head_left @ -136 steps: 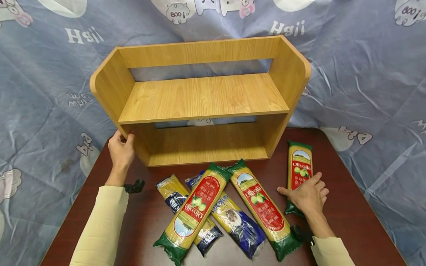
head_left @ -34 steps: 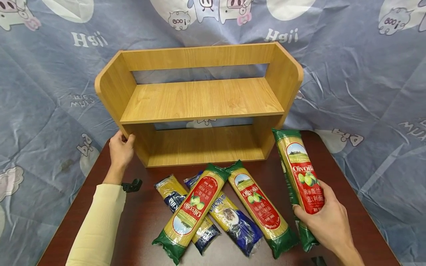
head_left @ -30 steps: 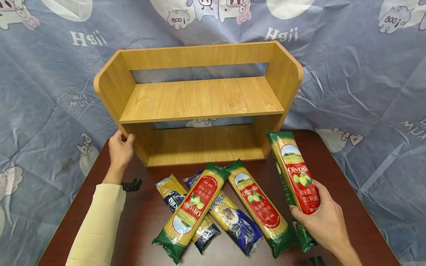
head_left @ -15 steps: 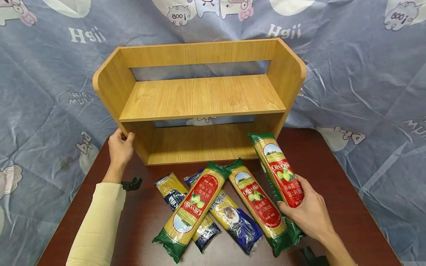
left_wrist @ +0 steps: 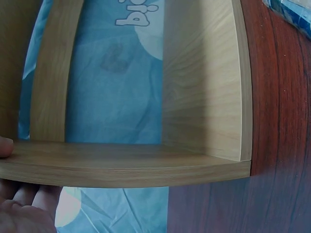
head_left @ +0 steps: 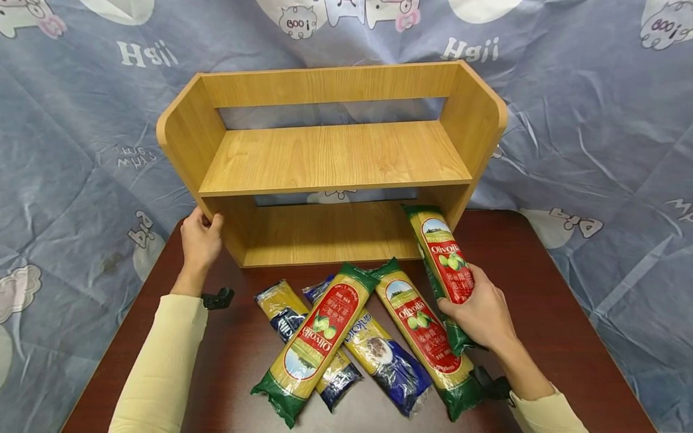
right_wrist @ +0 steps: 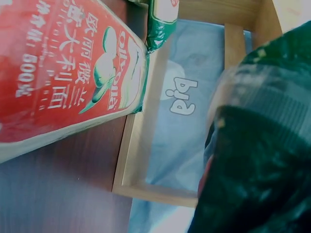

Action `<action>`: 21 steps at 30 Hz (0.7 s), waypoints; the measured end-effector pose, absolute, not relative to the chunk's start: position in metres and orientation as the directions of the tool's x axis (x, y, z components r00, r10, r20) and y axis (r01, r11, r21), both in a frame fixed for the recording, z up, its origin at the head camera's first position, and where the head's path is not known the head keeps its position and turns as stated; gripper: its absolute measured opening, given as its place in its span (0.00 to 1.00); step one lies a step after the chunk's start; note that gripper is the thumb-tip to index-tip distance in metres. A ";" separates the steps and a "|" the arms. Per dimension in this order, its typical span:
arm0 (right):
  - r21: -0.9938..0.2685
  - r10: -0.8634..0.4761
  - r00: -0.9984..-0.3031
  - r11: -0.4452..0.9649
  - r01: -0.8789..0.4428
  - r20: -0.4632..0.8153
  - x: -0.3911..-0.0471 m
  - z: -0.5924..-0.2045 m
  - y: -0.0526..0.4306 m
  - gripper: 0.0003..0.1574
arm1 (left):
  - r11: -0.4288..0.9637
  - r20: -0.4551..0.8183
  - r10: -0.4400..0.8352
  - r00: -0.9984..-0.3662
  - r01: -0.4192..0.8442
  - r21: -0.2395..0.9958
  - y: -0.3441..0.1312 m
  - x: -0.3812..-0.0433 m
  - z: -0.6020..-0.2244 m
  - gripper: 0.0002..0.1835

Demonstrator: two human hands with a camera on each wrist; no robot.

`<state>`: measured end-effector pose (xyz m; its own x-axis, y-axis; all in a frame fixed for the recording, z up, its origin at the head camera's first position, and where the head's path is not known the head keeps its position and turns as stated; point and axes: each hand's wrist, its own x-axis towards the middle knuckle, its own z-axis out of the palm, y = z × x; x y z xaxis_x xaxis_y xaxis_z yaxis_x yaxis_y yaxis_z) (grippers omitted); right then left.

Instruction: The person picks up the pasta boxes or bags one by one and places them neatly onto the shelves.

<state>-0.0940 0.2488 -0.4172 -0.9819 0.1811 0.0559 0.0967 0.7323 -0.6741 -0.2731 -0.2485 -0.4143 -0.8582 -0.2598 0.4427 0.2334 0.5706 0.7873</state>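
Observation:
My left hand (head_left: 199, 243) grips the left side panel of a two-tier wooden shelf (head_left: 335, 156), thumb inside and fingers outside. The left wrist view shows those fingers (left_wrist: 36, 201) under the panel's edge. With my right hand (head_left: 483, 313) I hold a green-ended spaghetti pack (head_left: 441, 252) by its lower half. Its far end reaches up and overlaps the right front of the lower compartment. In the right wrist view its green wrapper (right_wrist: 262, 141) fills the right side. Just left of it a second Olivoilà spaghetti pack (head_left: 422, 325) lies on the table.
A third Olivoilà pack (head_left: 319, 340) lies crosswise over a blue-and-yellow pasta pack (head_left: 384, 361) and a dark-labelled pasta pack (head_left: 287, 319). All lie on the dark red table (head_left: 227, 373) before the shelf. A patterned blue cloth (head_left: 585, 150) hangs behind.
My right hand has picked up the spaghetti pack from the table's right side and carried it left and forward to the shelf's right front. The left hand keeps its grip on the panel.

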 end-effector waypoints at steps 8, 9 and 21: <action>-0.654 0.196 -0.978 0.750 0.099 0.076 -0.120 -0.420 0.244 0.56 | 0.599 0.459 -0.286 -0.841 0.217 0.771 -0.246 -0.274 -0.414 0.11; -0.655 0.198 -0.977 0.748 0.103 0.073 -0.123 -0.420 0.243 0.56 | 0.599 0.456 -0.288 -0.842 0.213 0.772 -0.246 -0.274 -0.414 0.11; -0.633 0.219 -0.975 0.762 0.140 0.048 -0.156 -0.427 0.232 0.56 | 0.602 0.452 -0.282 -0.846 0.211 0.770 -0.247 -0.272 -0.414 0.11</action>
<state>-0.1563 0.2316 -0.4272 -0.9746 0.2187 0.0480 0.1398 0.7616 -0.6328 -0.2723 -0.2466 -0.4142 -0.8462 -0.2818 0.4523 0.2114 0.6017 0.7703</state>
